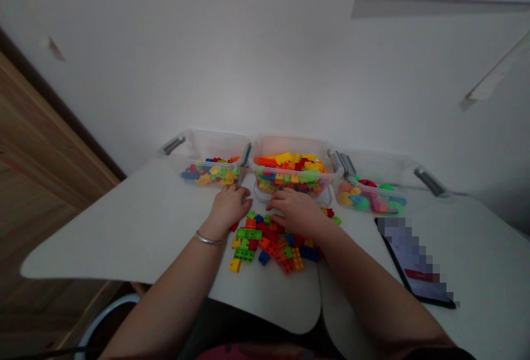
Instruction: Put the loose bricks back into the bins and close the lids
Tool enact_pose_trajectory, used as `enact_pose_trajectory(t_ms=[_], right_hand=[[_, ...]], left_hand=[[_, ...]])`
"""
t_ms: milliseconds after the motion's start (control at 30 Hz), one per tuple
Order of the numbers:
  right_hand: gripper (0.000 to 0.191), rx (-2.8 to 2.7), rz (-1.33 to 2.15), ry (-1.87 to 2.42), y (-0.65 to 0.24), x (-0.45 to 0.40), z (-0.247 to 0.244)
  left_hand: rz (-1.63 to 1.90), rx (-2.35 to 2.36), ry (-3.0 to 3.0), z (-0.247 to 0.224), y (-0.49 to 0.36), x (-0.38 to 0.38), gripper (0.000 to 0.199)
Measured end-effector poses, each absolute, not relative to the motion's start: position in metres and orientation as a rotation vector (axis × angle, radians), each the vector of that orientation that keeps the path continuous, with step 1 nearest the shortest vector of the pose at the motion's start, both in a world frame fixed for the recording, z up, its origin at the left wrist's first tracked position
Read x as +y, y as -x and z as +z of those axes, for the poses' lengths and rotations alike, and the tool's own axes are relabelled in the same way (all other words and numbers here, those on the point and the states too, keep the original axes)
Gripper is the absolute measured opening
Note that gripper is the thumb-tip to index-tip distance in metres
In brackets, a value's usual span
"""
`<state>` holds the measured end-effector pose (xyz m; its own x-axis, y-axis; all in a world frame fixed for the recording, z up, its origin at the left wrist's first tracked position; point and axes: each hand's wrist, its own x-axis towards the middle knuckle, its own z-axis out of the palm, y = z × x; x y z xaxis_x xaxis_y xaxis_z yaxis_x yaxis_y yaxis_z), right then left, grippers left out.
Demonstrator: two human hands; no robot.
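A loose pile of multicoloured plastic building bricks (269, 244) lies on the white table (111, 233), mostly red, green, orange, yellow and blue. My right hand (296, 212) lies palm down over the pile's far edge, with its fingers curled and its underside hidden. My left hand (231, 205) rests just left of the pile, below the front of a clear plastic box (215, 147) holding mixed bricks. A silver bangle (209, 238) circles my left wrist. Both palms are hidden, so anything held does not show.
A fuller clear box of bricks (290, 147) stands at the centre back. To its right, a third clear box (372, 169) holds rounded coloured pieces. A tablet with a pixelated screen (414, 263) lies on the right. A wooden panel (41, 183) stands left.
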<state>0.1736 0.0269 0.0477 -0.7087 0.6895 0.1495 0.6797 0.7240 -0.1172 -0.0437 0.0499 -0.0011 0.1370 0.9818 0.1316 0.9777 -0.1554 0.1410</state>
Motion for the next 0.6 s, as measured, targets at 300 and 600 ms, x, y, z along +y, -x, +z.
enact_pose_trajectory(t_ms=[300,600], right_hand=[[0.028,-2.779,0.048,1.229,-0.1668,0.0272,0.0362],[0.028,-2.736,0.138,1.273,-0.1655,0.0252,0.0361]], left_hand=[[0.314,2.025,-2.359,-0.0021,0.0443,0.0499,0.034],[0.312,2.019,-2.371,-0.0019,0.0439,0.0501,0.033]])
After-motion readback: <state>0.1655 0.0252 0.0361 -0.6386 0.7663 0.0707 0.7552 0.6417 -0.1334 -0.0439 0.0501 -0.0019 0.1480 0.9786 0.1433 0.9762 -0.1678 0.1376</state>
